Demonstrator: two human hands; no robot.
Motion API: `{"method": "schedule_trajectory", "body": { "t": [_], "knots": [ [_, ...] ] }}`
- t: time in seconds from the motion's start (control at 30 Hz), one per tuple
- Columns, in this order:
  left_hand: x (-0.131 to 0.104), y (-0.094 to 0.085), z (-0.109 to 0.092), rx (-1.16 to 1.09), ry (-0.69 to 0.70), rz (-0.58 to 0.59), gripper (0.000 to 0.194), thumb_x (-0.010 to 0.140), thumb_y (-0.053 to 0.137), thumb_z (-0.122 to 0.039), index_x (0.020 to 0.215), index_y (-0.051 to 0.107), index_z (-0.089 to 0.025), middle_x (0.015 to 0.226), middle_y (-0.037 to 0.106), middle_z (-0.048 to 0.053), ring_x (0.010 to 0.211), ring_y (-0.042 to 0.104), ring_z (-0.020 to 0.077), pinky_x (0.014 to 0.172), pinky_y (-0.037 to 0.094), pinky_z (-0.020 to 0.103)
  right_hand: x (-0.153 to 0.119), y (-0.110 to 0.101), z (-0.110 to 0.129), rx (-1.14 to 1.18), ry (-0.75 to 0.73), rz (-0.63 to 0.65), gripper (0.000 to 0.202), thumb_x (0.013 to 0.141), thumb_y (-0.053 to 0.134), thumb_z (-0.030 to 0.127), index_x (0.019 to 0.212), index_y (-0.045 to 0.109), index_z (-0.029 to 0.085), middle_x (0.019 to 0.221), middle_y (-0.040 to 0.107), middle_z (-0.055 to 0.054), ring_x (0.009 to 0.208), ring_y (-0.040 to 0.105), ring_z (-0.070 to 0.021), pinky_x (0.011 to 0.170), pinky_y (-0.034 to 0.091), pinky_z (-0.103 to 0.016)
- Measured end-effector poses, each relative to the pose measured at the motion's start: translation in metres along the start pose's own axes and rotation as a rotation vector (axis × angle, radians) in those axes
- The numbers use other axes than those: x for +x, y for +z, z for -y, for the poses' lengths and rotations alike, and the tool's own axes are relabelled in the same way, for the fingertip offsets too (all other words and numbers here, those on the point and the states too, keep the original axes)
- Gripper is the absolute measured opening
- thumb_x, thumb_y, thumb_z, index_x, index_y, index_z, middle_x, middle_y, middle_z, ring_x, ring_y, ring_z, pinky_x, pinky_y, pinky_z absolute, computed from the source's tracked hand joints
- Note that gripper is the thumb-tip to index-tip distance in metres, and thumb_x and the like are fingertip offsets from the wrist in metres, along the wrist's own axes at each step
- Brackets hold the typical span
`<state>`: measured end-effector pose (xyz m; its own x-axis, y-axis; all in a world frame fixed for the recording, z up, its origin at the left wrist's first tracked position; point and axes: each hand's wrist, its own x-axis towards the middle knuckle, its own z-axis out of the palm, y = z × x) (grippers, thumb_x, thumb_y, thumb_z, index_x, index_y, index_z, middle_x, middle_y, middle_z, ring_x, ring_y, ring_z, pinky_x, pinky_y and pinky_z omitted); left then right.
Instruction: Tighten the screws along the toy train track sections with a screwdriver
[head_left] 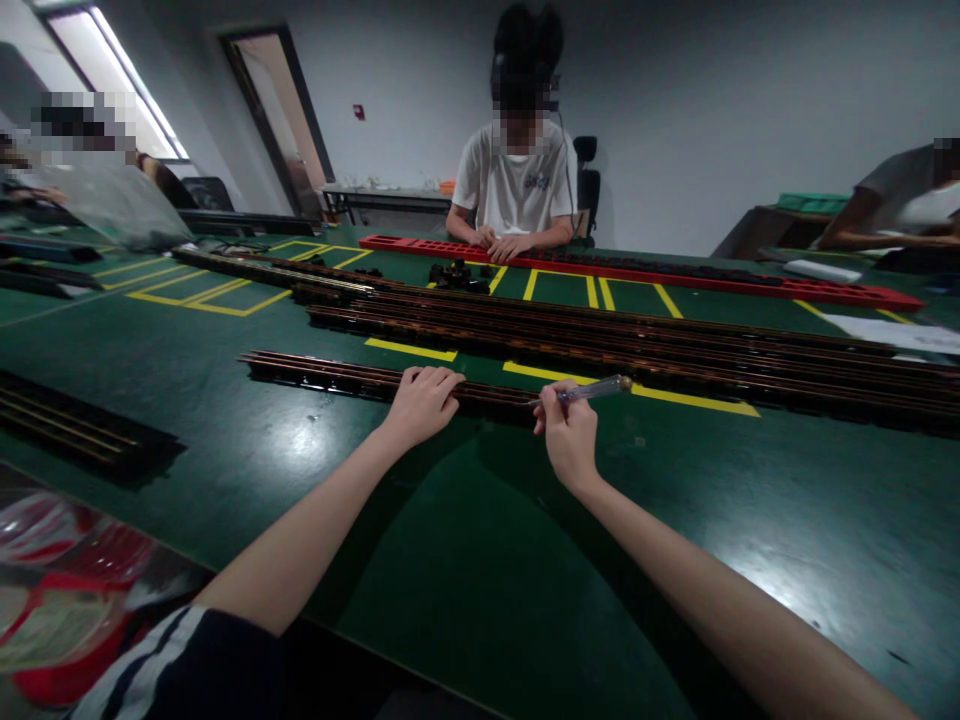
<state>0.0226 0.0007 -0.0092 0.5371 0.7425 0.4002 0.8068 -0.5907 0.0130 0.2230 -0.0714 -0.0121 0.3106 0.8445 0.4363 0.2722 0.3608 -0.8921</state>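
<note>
A long dark rail assembly with copper-coloured strips [330, 375] lies across the green table in front of me. My left hand [424, 402] is wrapped over its middle part, fingers on the top and far side. In my right hand [570, 425] is a screwdriver with a clear handle [596, 388], held in a pinch. Its handle points up to the right, and its shaft points left to the right end of the rail assembly. Whether the tip touches the rail cannot be made out.
Beyond lies a row of similar long rails [525, 325], then a red tray [750, 283], with a person in a white shirt [517, 180] behind it. More rails [75, 425] lie at the left. Yellow tape marks the green table [247, 470]. Another person sits at far right.
</note>
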Motion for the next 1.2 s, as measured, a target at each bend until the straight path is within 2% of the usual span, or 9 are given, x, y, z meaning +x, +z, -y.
{"method": "schedule_trajectory", "body": {
  "t": [0.23, 1.2],
  "knots": [
    [0.0, 0.0001, 0.0004, -0.003, -0.004, 0.005, 0.033, 0.086, 0.04, -0.018, 0.112, 0.059, -0.021, 0.115, 0.065, 0.008, 0.108, 0.057, 0.0245, 0.096, 0.036, 0.044, 0.0006, -0.0007, -0.0003, 0.008, 0.01, 0.02, 0.029, 0.088, 0.048, 0.048, 0.076, 0.048, 0.021, 0.062, 0.053, 0.002, 0.046, 0.051, -0.0115, 0.042, 0.042, -0.024],
    [0.0, 0.0005, 0.0011, 0.007, 0.005, 0.008, 0.031, 0.087, 0.041, -0.018, 0.112, 0.058, -0.019, 0.115, 0.065, 0.008, 0.108, 0.057, 0.0245, 0.095, 0.036, 0.043, 0.0013, -0.0014, -0.0011, -0.014, -0.007, 0.011, 0.028, 0.088, 0.048, 0.043, 0.073, 0.048, 0.02, 0.061, 0.053, 0.002, 0.045, 0.051, -0.0112, 0.043, 0.041, -0.024]
  ]
}}
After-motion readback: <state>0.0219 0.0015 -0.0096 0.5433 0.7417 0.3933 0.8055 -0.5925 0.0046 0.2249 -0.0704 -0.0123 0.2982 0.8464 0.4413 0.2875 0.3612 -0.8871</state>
